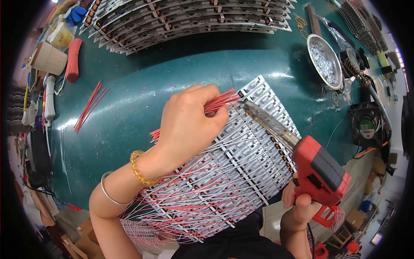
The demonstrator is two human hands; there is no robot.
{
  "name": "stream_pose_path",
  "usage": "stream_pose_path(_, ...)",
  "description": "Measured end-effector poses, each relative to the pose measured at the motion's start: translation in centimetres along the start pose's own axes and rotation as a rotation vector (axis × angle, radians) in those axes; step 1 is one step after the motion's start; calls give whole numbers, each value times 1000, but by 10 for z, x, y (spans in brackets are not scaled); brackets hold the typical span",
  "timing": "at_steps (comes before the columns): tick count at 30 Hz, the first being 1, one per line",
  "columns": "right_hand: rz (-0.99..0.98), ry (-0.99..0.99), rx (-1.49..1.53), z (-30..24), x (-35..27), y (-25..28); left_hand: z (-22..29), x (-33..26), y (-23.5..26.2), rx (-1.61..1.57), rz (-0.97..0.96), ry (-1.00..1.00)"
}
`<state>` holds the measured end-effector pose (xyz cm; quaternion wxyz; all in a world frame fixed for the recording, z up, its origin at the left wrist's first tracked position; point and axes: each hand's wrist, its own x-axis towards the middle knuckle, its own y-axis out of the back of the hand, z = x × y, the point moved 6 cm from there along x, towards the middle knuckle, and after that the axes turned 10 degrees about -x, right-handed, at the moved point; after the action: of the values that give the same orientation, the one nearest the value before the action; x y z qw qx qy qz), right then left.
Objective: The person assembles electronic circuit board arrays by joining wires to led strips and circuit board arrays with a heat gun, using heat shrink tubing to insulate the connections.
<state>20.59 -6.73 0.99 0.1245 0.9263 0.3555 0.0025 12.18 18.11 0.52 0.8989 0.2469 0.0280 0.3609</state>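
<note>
My left hand (pixel 187 121) is closed around a bundle of short red wires (pixel 222 100). Their ends stick out past the thumb and forefinger, over the upper part of a panel of small circuit boards (pixel 271 162). White and pink wires (pixel 202 190) trail from the panel's rows toward the lower left. In my right hand (pixel 302 207) is a red and black soldering gun (pixel 321 170). Its dark metal tip points up and left, close to the red wire ends; whether it touches them or the board I cannot tell.
A stack of board panels (pixel 185 21) stands at the far side of the green table (pixel 142 93). Loose red wires (pixel 89 105) and a red bundle (pixel 73 60) lie left. At right are a metal bowl (pixel 324 60), a coiled iron holder (pixel 355 71) and a small fan (pixel 367 125).
</note>
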Motion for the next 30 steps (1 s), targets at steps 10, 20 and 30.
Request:
stream_pose_path(10, 4, 73, -131, 9, -1, 5, 1, 0, -1, -9, -10, 25)
stream_pose_path(20, -7, 96, -115, 13, -6, 12, 2, 0, 0, 8, 0, -3)
stream_pose_path(30, -5, 66, 15, 0, -6, 2, 4, -4, 3, 12, -14, -26)
